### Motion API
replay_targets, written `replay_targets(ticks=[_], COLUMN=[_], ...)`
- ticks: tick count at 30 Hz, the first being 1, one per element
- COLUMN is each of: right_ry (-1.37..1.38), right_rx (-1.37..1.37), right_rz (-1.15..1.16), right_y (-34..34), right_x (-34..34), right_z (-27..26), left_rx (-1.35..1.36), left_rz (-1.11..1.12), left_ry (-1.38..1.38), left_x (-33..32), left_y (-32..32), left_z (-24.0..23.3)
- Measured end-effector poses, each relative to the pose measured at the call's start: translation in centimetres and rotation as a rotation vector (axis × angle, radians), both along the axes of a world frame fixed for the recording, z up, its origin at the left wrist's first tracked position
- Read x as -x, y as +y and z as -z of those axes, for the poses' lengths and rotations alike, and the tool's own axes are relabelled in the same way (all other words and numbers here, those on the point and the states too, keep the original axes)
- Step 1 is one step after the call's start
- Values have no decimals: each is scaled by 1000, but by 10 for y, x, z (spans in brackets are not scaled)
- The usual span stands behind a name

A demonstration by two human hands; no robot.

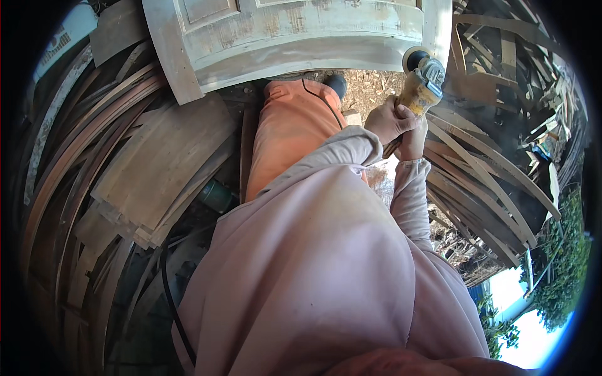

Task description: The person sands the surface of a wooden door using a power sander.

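Observation:
Both of my hands grip a yellow angle grinder [416,96] with a worn, dusty body. My left hand [390,120] wraps the tool's body from the left, and my right hand [414,138] holds it from behind and below, partly hidden by the left. The round disc [416,57] at its head is by the lower right corner of a panelled wooden door [301,54]; whether it touches the wood I cannot tell. Pale patches and brownish stains mark the door's face.
Stacked wooden boards [160,145] lie at the left beside long curved-looking strips. More wood strips [489,174] are heaped at the right. A black cable [324,101] runs over my orange trousers [291,131]. Wood shavings [371,87] cover the ground below the door.

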State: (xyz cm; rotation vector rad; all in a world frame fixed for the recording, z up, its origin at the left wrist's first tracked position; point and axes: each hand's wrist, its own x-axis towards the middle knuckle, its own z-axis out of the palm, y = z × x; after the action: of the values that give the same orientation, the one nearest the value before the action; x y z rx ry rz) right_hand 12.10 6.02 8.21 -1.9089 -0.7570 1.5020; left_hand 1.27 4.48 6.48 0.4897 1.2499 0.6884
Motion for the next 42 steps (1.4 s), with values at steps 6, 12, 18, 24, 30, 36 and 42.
replay_targets(ticks=[6, 12, 18, 24, 30, 36, 42], right_ry=[199, 92, 5, -70, -153, -168, -157], right_rx=[22, 11, 45, 10, -46, -18, -17], right_rz=[-325, -752, -896, -970, -990, -968, -927], right_y=[2, -24, -62, -63, -57, -56, -51], right_x=[100, 236, 323, 376, 378, 375, 358], right_z=[-17, 10, 48, 45, 76, 76, 78], left_rx=[-44, -66, -13, 34, 84, 57, 36], left_rz=[-517, -859, -931, -975, -967, -885, -888], left_ry=[-240, -127, 75, 14, 11, -10, 14], left_x=[78, 189, 273, 314, 325, 327, 311], left_y=[-37, -100, -128, -147, -134, -136, -122], left_z=[-6, 24, 30, 59, 72, 79, 70])
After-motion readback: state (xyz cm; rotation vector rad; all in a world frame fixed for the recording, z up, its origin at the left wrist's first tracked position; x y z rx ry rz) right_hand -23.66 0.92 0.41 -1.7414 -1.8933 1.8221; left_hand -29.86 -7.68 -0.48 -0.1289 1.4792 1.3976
